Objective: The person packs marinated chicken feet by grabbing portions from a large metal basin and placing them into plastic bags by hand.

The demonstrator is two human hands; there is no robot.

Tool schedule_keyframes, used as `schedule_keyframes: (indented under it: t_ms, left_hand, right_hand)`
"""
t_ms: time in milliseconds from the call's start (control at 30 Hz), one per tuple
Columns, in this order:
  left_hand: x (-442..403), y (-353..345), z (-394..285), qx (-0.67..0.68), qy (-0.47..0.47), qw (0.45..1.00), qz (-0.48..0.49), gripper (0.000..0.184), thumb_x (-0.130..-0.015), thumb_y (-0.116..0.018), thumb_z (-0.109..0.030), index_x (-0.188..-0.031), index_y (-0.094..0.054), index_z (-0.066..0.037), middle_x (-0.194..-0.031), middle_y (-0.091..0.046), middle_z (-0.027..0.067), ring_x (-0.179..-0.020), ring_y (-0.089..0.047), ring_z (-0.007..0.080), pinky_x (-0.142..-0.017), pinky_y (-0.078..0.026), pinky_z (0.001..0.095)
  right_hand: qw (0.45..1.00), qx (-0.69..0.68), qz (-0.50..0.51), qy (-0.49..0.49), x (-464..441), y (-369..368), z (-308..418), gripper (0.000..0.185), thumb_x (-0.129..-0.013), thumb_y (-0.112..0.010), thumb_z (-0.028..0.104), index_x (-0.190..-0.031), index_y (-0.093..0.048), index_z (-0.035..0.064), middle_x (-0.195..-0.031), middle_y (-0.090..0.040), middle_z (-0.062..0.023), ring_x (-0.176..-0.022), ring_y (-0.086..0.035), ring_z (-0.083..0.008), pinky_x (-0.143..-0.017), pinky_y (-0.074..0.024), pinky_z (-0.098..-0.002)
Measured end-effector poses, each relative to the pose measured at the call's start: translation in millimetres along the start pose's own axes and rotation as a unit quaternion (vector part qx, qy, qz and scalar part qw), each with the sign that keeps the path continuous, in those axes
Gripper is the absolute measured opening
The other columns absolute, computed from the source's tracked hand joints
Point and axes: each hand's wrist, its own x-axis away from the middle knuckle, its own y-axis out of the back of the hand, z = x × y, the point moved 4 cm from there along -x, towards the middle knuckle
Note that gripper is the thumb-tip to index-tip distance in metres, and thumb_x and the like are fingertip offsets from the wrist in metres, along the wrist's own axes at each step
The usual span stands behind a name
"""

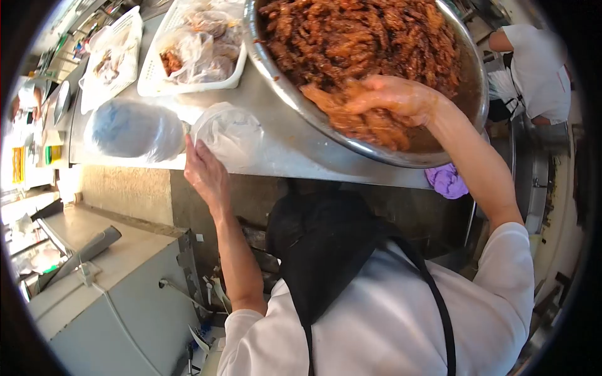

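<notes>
The right hand was in, its grip curled around a clump of glossy chicken feet just inside the near side of the big steel bowl, with more heaped beyond the fingers! Over the tabletop, the left hand's fingertips were at the edge of a clear plastic bag, though whether that grip pinched it, I couldn't tell.
</notes>
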Motion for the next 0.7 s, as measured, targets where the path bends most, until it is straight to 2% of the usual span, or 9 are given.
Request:
schedule_keyframes:
  t_ms: [33, 200, 300, 333, 400, 467, 600, 633, 700]
  left_hand:
    - [-1, 0, 0, -0.003, -0.013, 1.0, -0.001, 0.04, -0.099, -0.043, -0.017, -0.123, -0.05, 0.014, -0.096, -0.064, 0.0305, -0.078, -0.062, 0.0374, -0.073, -0.047, 0.041]
    - [9, 12, -27, 0.107, 0.019, 0.993, 0.046, 0.039, -0.098, -0.043, -0.016, -0.125, -0.05, 0.011, -0.088, -0.065, 0.0264, -0.068, -0.06, 0.0326, -0.067, -0.047, 0.0395]
    - [-1, 14, -11, 0.065, -0.004, 0.996, 0.054, 0.032, -0.099, -0.044, -0.018, -0.112, -0.058, 0.008, -0.065, -0.053, 0.0099, -0.055, -0.047, 0.0155, -0.053, -0.039, 0.0317]
    - [-9, 11, 8, 0.051, -0.015, 0.997, 0.051, 0.03, -0.099, -0.044, -0.018, -0.106, -0.06, 0.007, -0.058, -0.047, 0.0041, -0.052, -0.043, 0.0101, -0.048, -0.036, 0.0287]
    - [-39, 5, 44, 0.084, 0.021, 0.989, 0.124, 0.033, -0.099, -0.045, -0.022, -0.103, -0.062, 0.006, -0.061, -0.051, 0.0039, -0.053, -0.047, 0.0105, -0.049, -0.039, 0.0284]
    - [-56, -6, 50, 0.193, 0.099, 0.952, 0.218, 0.037, -0.099, -0.043, -0.023, -0.106, -0.063, 0.008, -0.065, -0.055, 0.0069, -0.057, -0.051, 0.012, -0.052, -0.043, 0.028]
    - [-95, -11, 49, 0.225, 0.094, 0.948, 0.205, 0.036, -0.099, -0.045, -0.025, -0.103, -0.064, 0.006, -0.064, -0.053, 0.0033, -0.055, -0.049, 0.0102, -0.052, -0.042, 0.0256]
    - [-98, -3, 45, 0.203, 0.084, 0.959, 0.181, 0.037, -0.099, -0.046, -0.025, -0.102, -0.064, 0.006, -0.062, -0.052, 0.0032, -0.054, -0.049, 0.0104, -0.051, -0.041, 0.0261]
    - [-99, 17, 40, 0.141, 0.046, 0.979, 0.14, 0.036, -0.099, -0.046, -0.026, -0.1, -0.066, 0.004, -0.058, -0.048, 0.0037, -0.052, -0.046, 0.0112, -0.05, -0.04, 0.0281]
  right_hand:
    - [0.996, -0.033, 0.049, -0.062, -6, -20, 12, 0.031, -0.083, -0.069, 0.03, -0.091, -0.063, 0.0004, -0.073, -0.062, -0.0093, -0.058, -0.062, -0.0157, -0.051, -0.0535, -0.0287]
    - [0.956, -0.247, 0.148, -0.059, -151, -132, -10, 0.018, -0.086, -0.065, 0.017, -0.092, -0.063, 0.0003, -0.076, -0.064, -0.0096, -0.057, -0.059, -0.0174, -0.057, -0.0525, -0.0327]
    - [0.935, -0.344, 0.089, -0.007, -237, -177, -19, 0.028, -0.092, -0.054, 0.029, -0.089, -0.061, 0.0022, -0.077, -0.064, -0.0123, -0.053, -0.059, -0.0228, -0.039, -0.0459, -0.0406]
    - [0.958, -0.275, 0.08, 0.014, -240, -183, -11, 0.027, -0.092, -0.055, 0.03, -0.085, -0.061, 0.0043, -0.07, -0.061, -0.0084, -0.047, -0.055, -0.0216, -0.039, -0.0456, -0.0374]
    - [0.956, -0.29, 0.01, 0.041, -263, -202, -9, 0.029, -0.092, -0.054, 0.033, -0.085, -0.06, 0.0058, -0.065, -0.057, -0.0046, -0.05, -0.056, -0.0193, -0.043, -0.0477, -0.0353]
    - [0.947, -0.312, 0.064, 0.046, -266, -206, -9, 0.029, -0.093, -0.053, 0.035, -0.089, -0.06, 0.0068, -0.07, -0.057, -0.0031, -0.057, -0.058, -0.0173, -0.049, -0.0493, -0.0335]
    - [0.907, -0.409, 0.061, 0.08, -270, -193, -6, 0.029, -0.094, -0.051, 0.032, -0.098, -0.059, 0.0044, -0.08, -0.06, -0.004, -0.067, -0.06, -0.0157, -0.057, -0.0514, -0.0315]
    - [0.936, -0.339, -0.031, 0.084, -272, -183, -13, 0.032, -0.095, -0.048, 0.031, -0.104, -0.06, 0.0034, -0.082, -0.062, -0.0051, -0.069, -0.061, -0.0166, -0.06, -0.0513, -0.0313]
    - [0.962, -0.061, -0.167, 0.206, -280, -159, -35, 0.029, -0.091, -0.052, 0.026, -0.1, -0.061, 0.0013, -0.088, -0.064, -0.012, -0.073, -0.062, -0.0254, -0.065, -0.051, -0.0363]
